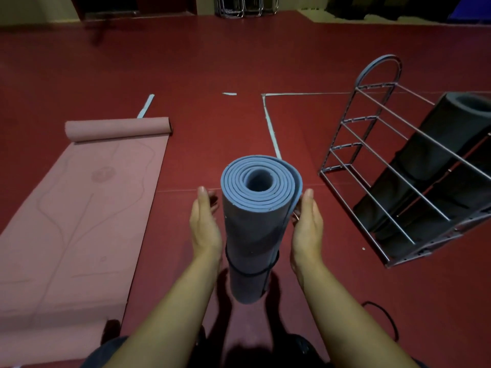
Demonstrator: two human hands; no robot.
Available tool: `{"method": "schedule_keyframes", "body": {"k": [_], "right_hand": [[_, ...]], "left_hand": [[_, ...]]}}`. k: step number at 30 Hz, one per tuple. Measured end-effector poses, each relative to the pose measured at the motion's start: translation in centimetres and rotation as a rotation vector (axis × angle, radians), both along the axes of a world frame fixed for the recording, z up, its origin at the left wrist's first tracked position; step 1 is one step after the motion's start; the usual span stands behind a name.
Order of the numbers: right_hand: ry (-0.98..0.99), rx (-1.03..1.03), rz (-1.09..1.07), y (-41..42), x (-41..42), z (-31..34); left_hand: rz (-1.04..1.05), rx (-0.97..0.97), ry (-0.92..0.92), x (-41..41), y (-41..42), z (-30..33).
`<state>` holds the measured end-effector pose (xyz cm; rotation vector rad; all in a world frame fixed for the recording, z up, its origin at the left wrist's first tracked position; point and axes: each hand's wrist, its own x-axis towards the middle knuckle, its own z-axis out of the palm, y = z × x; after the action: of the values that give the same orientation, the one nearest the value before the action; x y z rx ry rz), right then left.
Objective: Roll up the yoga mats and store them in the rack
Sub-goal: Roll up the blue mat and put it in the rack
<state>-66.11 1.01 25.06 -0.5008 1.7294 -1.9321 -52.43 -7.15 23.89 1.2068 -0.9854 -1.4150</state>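
Head view: the rolled blue mat (259,224) stands upright at centre, banded low by a black strap (248,272). The left hand (206,224) and right hand (305,224) flank it with straight fingers; contact seems light, though it's hard to tell. It could topple or slip. The rack (377,144) waits at two o'clock, and the pink mat (79,208) at nine is only partly rolled.

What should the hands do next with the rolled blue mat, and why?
Probably carry the blue mat rightward to the rack. It is fully rolled, upright, banded by a black strap, with the left hand and right hand on its sides. The rack already holds a dark mat.
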Motion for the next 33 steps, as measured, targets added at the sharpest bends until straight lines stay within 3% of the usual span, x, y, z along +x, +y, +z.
{"method": "schedule_keyframes", "body": {"k": [3,6,15,20,25,33], "right_hand": [[0.068,-0.037,0.198,0.6,1.5,3.3],[0.059,-0.032,0.256,0.3,2.4,4.5],[-0.028,-0.043,0.143,-4.7,0.4,3.8],[-0.077,-0.024,0.09,-9.3,-4.6,6.9],[-0.043,-0.057,0.073,-12.4,-10.1,18.1],[0.04,-0.129,0.003,-15.0,-19.0,44.1]], "left_hand": [[-0.181,-0.14,0.005,0.4,1.8,2.9],[-0.263,-0.162,0.022,-0.4,2.9,4.2],[-0.133,-0.079,0.108,-5.3,-0.8,5.3],[-0.152,-0.07,0.089,-10.5,-5.2,8.8],[-0.181,-0.104,0.084,-16.2,-8.9,19.4],[-0.249,-0.236,0.123,-25.2,-12.2,44.8]]}}
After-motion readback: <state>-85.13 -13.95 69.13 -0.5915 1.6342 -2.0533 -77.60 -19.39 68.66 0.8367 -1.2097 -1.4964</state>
